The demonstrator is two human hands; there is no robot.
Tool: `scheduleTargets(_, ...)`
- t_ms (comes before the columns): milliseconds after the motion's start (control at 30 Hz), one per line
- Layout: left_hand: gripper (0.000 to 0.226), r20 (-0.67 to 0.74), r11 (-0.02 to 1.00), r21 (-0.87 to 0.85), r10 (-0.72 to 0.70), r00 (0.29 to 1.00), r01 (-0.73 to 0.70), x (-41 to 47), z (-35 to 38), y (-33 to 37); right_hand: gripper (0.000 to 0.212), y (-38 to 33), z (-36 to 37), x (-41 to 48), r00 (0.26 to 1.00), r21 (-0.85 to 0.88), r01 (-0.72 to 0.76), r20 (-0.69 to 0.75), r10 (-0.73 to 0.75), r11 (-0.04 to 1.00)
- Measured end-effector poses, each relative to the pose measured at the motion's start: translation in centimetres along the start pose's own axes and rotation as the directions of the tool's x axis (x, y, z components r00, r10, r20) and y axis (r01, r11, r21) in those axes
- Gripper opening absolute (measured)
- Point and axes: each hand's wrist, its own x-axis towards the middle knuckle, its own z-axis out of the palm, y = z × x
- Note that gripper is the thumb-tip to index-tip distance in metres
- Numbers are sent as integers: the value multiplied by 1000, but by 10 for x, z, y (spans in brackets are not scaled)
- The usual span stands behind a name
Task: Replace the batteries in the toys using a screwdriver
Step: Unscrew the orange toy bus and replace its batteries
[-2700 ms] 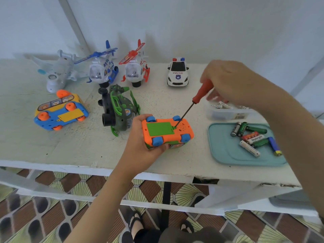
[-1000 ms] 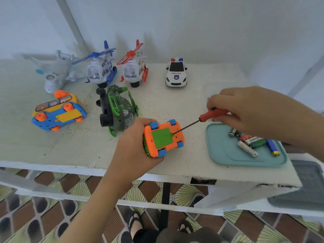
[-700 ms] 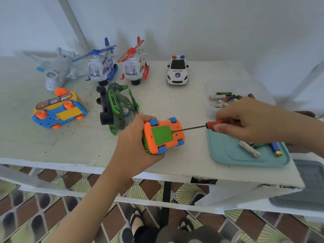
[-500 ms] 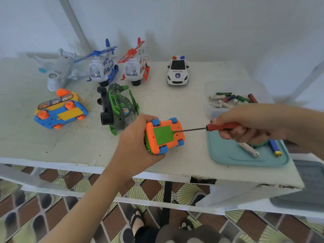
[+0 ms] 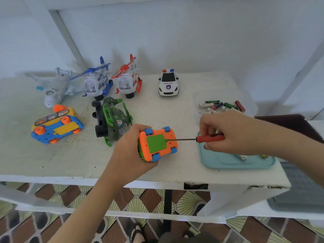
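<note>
My left hand [image 5: 129,151] grips an orange toy car [image 5: 157,143] tipped on its side, its green battery cover facing the camera. A red-handled screwdriver [image 5: 208,138] lies almost level, pinched in my right hand [image 5: 233,134]. Its tip touches the right edge of the green cover. The car is held just above the white table [image 5: 157,111], near the front edge.
A teal tray [image 5: 233,162] with batteries sits under my right hand. A clear box of batteries [image 5: 222,106] stands behind it. A green toy [image 5: 112,120], a blue-yellow bus [image 5: 56,125], a plane [image 5: 54,85], two helicopters [image 5: 98,81] and a police car [image 5: 168,82] stand further back.
The car was turned from lying flat to standing on its side. My right hand dropped from above to the right, bringing the screwdriver down to nearly level against the cover.
</note>
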Motion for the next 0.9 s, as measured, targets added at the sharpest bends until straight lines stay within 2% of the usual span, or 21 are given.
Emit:
scheduleTargets(33, 63, 3, 1000, -13, -7, 1000, 7, 1, 0, 0, 12, 1, 2, -3, 997, -90, 34, -64, -39, 995)
scheduleTargets(100, 63, 11, 1000, -25, -8, 1000, 9, 1, 0, -1, 30, 5, 9, -3, 947, -341, 106, -252, -199, 934)
scheduleTargets(167, 63, 15, 1000, -15, 6, 1000, -6, 2, 1, -2, 40, 10, 20, -3, 873, -423, 160, -362, -328, 892)
scheduleTargets(200, 63, 12, 1000, -19, 9, 1000, -8, 2, 1, -3, 36, 13, 24, -4, 849, -430, 181, -386, -361, 884)
scheduleTargets(267, 62, 1, 999, -51, 2, 1000, -2, 3, 2, -4, 19, 17, 30, -3, 823, -464, 229, -377, -425, 856)
scheduleTargets(367, 59, -10, 998, -70, -9, 1000, 9, 3, 1, -5, 26, 21, 29, 1, 820, -472, 274, -341, -460, 838)
scheduleTargets(433, 58, -15, 995, -92, -26, 1000, 24, 2, 2, -6, 7, 22, 26, 3, 825, -473, 297, -310, -472, 829)
scheduleTargets(500, 58, -9, 998, -69, -7, 1000, 6, 1, 5, -4, 16, 20, 18, 4, 842, -413, 309, -300, -448, 857)
scheduleTargets(567, 59, -3, 999, -3, 43, 999, -43, 0, 7, -2, 15, 18, 10, 5, 905, -299, 282, -231, -356, 912)
scheduleTargets(633, 61, -4, 999, 11, 49, 999, -49, 0, 8, -2, 20, 18, 5, 6, 965, -172, 182, -160, -210, 968)
scheduleTargets(767, 62, -10, 1000, -13, 14, 1000, -14, -4, 10, -7, 40, 13, 3, 10, 993, 87, 37, -117, -27, 995)
scheduleTargets(833, 61, -21, 999, -35, -9, 1000, 8, -5, 10, -9, 38, 11, 2, 12, 994, 253, -100, -24, 109, 962)
scheduleTargets(867, 61, -23, 998, -54, -27, 999, 26, -5, 10, -9, 36, 10, 3, 12, 980, 381, -197, 58, 189, 903)
scheduleTargets(900, 61, -30, 998, -54, -28, 999, 27, -5, 10, -8, 35, 11, 5, 12, 949, 521, -314, 177, 259, 794)
